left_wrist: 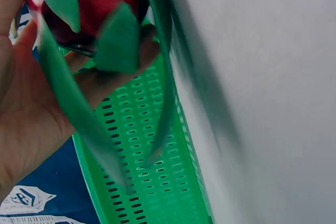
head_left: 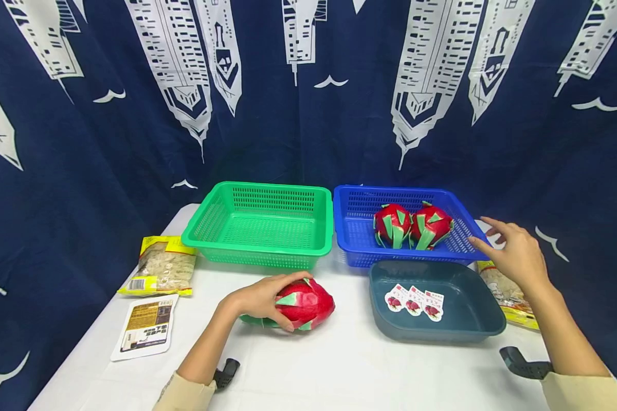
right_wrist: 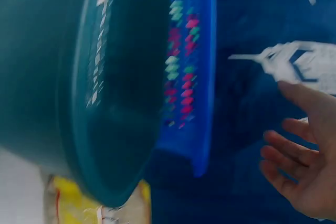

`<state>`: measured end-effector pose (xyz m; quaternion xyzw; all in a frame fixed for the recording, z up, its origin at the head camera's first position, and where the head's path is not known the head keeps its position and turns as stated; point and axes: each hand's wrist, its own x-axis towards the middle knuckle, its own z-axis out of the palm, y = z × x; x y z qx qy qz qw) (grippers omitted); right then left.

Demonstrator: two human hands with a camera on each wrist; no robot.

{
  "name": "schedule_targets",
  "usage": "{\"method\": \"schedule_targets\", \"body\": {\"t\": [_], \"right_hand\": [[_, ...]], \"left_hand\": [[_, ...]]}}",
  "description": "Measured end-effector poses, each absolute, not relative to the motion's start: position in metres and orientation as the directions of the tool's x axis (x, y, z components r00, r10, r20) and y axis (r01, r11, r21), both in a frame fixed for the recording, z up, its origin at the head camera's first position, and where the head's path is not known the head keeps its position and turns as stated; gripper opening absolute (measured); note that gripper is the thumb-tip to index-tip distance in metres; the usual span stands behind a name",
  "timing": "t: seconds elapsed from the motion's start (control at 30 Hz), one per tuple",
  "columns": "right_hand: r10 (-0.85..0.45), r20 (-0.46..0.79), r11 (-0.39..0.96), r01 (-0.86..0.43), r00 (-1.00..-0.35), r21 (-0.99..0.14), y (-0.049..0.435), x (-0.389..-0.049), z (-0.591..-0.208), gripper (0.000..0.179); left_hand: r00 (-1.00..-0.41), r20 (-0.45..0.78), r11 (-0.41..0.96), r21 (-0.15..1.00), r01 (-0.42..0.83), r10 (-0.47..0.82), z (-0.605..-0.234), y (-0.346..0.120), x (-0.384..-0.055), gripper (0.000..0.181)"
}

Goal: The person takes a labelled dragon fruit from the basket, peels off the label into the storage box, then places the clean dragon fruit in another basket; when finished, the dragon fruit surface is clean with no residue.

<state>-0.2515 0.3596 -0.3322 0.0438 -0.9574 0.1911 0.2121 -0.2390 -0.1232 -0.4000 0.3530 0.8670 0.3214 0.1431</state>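
My left hand (head_left: 263,295) grips a red dragon fruit (head_left: 311,305) with green leaf flaps, low over the white table in front of the green basket. In the left wrist view, its long green leaves (left_wrist: 73,100) hang past the palm, and the fingers curl round the red body. My right hand (head_left: 520,251) holds nothing; its fingers are spread and slightly bent beside the right rim of the blue basket (head_left: 357,258). Two more dragon fruits (head_left: 392,224) sit side by side in that basket.
A green basket (head_left: 257,254) stands at the back left. Dragon fruit stickers (head_left: 413,301) lie in the dark teal tub (head_left: 437,334) before the blue basket. Yellow food packs (head_left: 167,265) flank both sides, the right one partly hidden. A white pouch (head_left: 146,328) lies front left.
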Motion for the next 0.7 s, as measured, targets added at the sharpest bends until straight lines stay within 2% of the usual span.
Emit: {"method": "schedule_targets", "body": {"t": [0.17,0.33,0.53,0.7], "right_hand": [[-0.038,0.196,0.916,-0.113,-0.980,-0.384,0.378,-0.276,-0.348,0.092],[-0.090,0.012,0.892,-0.086,-0.996,-0.443,0.384,-0.286,-0.367,0.100],[-0.081,0.005,0.877,-0.074,-0.997,-0.474,0.385,-0.287,-0.373,0.104],[-0.057,0.010,0.867,-0.054,-0.998,-0.494,0.385,-0.288,-0.376,0.105]], "left_hand": [[-0.681,0.064,0.496,0.637,0.590,0.729,-0.387,-0.115,-0.245,0.093],[-0.636,0.254,0.396,0.602,0.693,0.728,-0.347,-0.086,-0.258,0.094],[-0.625,0.469,0.361,0.537,0.763,0.623,-0.296,-0.023,-0.294,0.096],[-0.646,0.521,0.370,0.540,0.756,0.558,-0.283,0.042,-0.331,0.094]]}}
